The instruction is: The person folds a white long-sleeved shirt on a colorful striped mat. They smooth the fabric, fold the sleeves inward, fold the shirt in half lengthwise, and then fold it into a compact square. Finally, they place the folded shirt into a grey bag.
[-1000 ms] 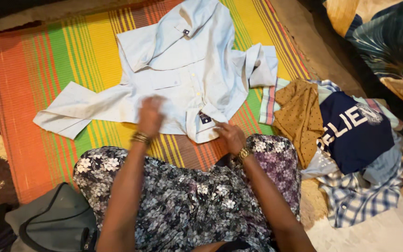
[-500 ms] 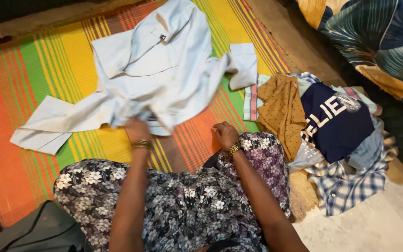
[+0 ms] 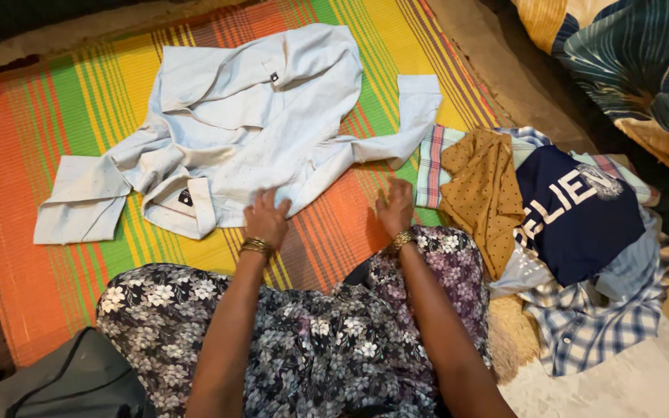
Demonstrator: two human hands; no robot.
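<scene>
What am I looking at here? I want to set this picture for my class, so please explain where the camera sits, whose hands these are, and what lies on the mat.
The camera sits on a person's head and looks down at their lap and hands. No machine is involved. The left hand rests on the edge of a pale blue shirt, spread rumpled on a striped mat. The right hand presses flat on the mat and holds nothing. To the right lies a pile of clothes, with a navy top and checked cloth. A dark bag sits at lower left.
</scene>
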